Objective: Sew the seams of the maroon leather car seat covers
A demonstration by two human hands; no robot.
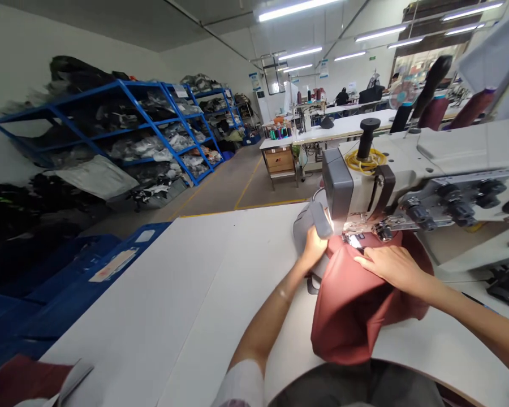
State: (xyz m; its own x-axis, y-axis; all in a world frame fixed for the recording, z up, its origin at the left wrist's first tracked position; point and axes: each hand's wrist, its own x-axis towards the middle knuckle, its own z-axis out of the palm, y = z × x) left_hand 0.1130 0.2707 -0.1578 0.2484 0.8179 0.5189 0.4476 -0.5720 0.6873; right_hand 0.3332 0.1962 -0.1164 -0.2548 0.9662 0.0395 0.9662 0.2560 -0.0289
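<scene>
A dark red fabric piece with grey parts lies under the head of a white sewing machine on the white table. My left hand is closed on the fabric's left edge, right beside the lit needle area. My right hand lies flat on top of the red fabric just in front of the presser foot, fingers stretched toward the left.
Blue bins stand left of the table, blue shelving full of bagged goods lines the left wall. More red fabric lies at the table's near left corner. Thread cones stand behind the machine; other workstations sit far back.
</scene>
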